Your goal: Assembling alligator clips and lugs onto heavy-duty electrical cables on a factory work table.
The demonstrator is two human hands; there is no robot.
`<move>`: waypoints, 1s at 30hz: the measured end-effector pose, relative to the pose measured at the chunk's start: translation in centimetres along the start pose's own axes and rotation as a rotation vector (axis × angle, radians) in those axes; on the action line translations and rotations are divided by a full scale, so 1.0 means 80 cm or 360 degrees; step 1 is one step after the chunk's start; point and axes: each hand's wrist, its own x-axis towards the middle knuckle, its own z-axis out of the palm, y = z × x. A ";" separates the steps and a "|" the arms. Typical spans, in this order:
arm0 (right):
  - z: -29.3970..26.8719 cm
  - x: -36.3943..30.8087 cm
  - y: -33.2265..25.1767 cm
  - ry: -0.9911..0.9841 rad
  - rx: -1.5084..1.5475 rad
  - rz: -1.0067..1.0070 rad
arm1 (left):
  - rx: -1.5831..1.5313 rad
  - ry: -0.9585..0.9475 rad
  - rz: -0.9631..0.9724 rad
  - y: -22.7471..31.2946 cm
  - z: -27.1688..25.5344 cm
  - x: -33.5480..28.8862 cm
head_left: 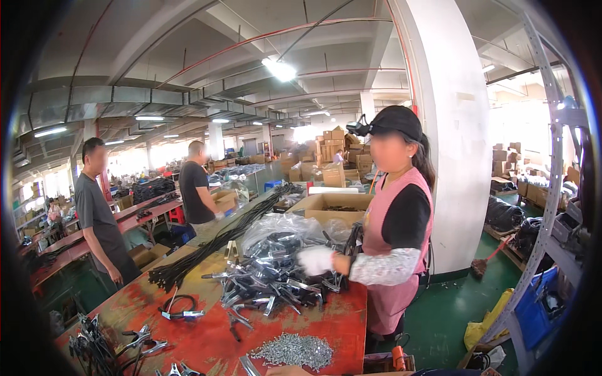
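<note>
At the lower edge only a sliver of a hand [288, 371] shows, seemingly my right, its fingers cut off by the frame. A metal clip piece [249, 365] lies beside it, and just beyond is a heap of small silver screws [293, 351]. My left hand is out of view. Farther up the red worktable [338, 319] lies a big pile of black-and-silver spring clamps [269, 276]. A co-worker's white-gloved hand [315, 261] reaches over that pile. One clamp on a looped black cable [182, 313] rests left of it.
More cabled clamps [100, 348] lie at the near left corner. A long bundle of black cables [219, 238] stretches away. An open cardboard box [332, 203] stands behind the pile. The co-worker [401, 219] stands at the table's right side, before a white pillar [454, 138]; a metal shelf [533, 263] is farther right.
</note>
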 end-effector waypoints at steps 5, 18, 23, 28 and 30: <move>-0.004 -0.004 -0.011 0.0106 0.1111 0.0825 | 0.0011 0.0226 0.0005 -0.006 -0.003 -0.005; -0.006 -0.003 -0.064 -0.0136 -0.1374 -0.0886 | 0.0314 0.0054 0.0032 -0.018 -0.024 0.001; -0.005 -0.002 -0.062 -0.0131 -0.1230 -0.0904 | 0.0285 0.0036 -0.0051 -0.008 -0.020 -0.003; -0.006 -0.007 -0.059 -0.0126 -0.1308 -0.0960 | 0.0295 0.0072 0.0074 -0.010 -0.019 -0.005; -0.003 -0.006 -0.062 -0.0116 -0.1245 -0.0906 | 0.0250 0.0090 -0.0001 -0.011 -0.017 -0.004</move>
